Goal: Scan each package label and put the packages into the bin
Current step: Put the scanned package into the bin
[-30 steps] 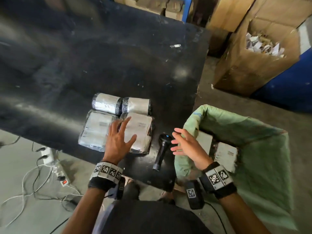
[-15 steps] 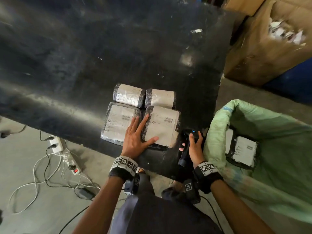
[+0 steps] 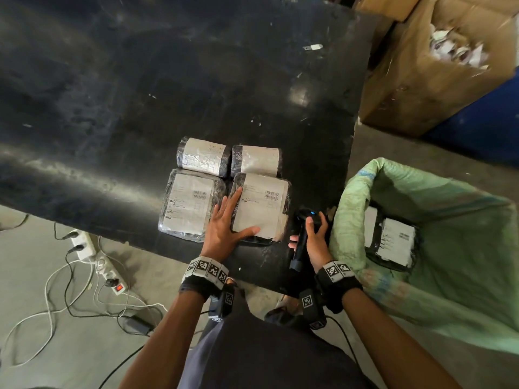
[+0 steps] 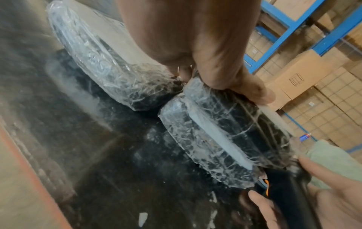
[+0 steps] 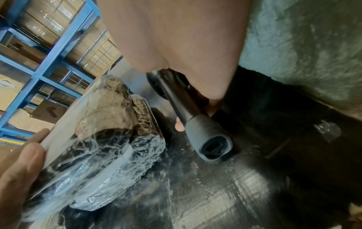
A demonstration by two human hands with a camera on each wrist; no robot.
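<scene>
The black handheld barcode scanner point(image 3: 304, 233), which lay untouched on the dark scuffed table point(image 3: 140, 108) a second ago while the right hand point(image 3: 314, 240) hovered open beside it, is now gripped round its handle by that hand. The left hand point(image 3: 224, 228) is still laid flat with spread fingers on the near right package, a black parcel wrapped in clear film with a white label point(image 3: 261, 206). Three similar parcels lie around it and one is seen in the green woven sack bin point(image 3: 463, 220) at the right, so a scan of this label is judged to be next.
</scene>
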